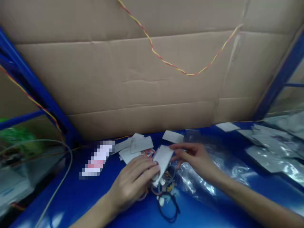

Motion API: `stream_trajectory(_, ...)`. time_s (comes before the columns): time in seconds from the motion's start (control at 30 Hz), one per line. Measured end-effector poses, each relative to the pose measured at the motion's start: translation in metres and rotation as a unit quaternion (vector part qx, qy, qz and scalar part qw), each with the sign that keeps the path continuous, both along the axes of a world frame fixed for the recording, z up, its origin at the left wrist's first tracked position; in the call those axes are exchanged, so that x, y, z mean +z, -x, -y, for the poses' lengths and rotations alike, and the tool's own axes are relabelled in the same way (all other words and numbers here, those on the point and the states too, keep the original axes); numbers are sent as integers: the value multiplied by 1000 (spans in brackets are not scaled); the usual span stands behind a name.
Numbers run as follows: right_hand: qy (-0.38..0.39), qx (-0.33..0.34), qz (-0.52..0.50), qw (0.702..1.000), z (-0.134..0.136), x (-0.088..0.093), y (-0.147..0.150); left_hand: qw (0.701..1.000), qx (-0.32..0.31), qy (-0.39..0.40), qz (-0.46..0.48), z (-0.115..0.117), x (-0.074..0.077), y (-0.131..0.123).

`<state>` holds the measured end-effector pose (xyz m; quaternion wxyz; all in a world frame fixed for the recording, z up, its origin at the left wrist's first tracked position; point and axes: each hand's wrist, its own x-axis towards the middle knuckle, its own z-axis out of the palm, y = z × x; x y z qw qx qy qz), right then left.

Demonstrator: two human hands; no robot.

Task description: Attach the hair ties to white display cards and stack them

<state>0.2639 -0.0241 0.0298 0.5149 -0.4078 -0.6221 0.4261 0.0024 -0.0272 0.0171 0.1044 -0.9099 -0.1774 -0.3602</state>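
Observation:
My left hand [133, 182] is closed on the near left side of a small white card [163, 158], its thumb and fingers pinching the edge. At the card's upper right corner is my right hand [193, 156], fingers bent, with the thumb and index finger close to or touching that corner; the exact contact is blurred. Beneath the card lies a tangle of thin coloured wires with small white connectors [161, 201]. A black cable loop [169, 218] rests just in front of them. Several white cards [142, 144] lie in a loose pile behind my left hand.
Clear plastic bags [201, 186] spread out under my right forearm. Packed bags [270, 158] are heaped at the right. A pixelated phone-like object [98, 158] lies left. Blue frame posts [40, 85] and a cardboard panel [142, 85] with a hanging twisted wire [190, 74] bound the blue table.

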Motion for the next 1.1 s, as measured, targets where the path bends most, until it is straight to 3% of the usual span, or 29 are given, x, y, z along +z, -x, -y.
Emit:
stream_trajectory(0.07,-27,2,13,1000,3,2,1,996,10,57,62,3,-2,-1)
stream_trajectory(0.13,-52,1,30,998,5,3,0,977,60,149,140,6,-3,-5)
stream_trajectory(0.23,-28,35,15,999,5,1,1,895,77,371,237,11,-4,-14)
stream_trajectory(0.3,26,71,-13,997,4,-3,2,848,56,448,278,12,-5,-17)
stream_trajectory(0.37,71,84,-32,993,3,-6,2,865,62,415,277,11,-6,-17)
stream_trajectory(0.43,98,80,-52,991,2,-8,2,927,92,303,202,9,-6,-13)
stream_trajectory(0.5,122,83,-80,986,1,-8,1,971,76,206,91,7,-5,-8)
stream_trajectory(0.57,146,103,-97,979,2,-8,1,989,34,140,31,8,-3,-5)
stream_trajectory(0.63,158,123,-97,975,3,-8,2,993,-6,110,33,10,0,-6)
stream_trajectory(0.7,154,139,-95,974,4,-6,3,991,-28,110,67,13,3,-10)
stream_trajectory(0.83,131,183,-94,970,8,-2,6,971,-10,187,151,18,7,-17)
stream_trajectory(1.0,80,150,24,985,11,-4,6,900,18,358,247,22,5,-20)
stream_trajectory(1.1,47,98,35,993,11,-5,5,834,53,473,279,22,4,-21)
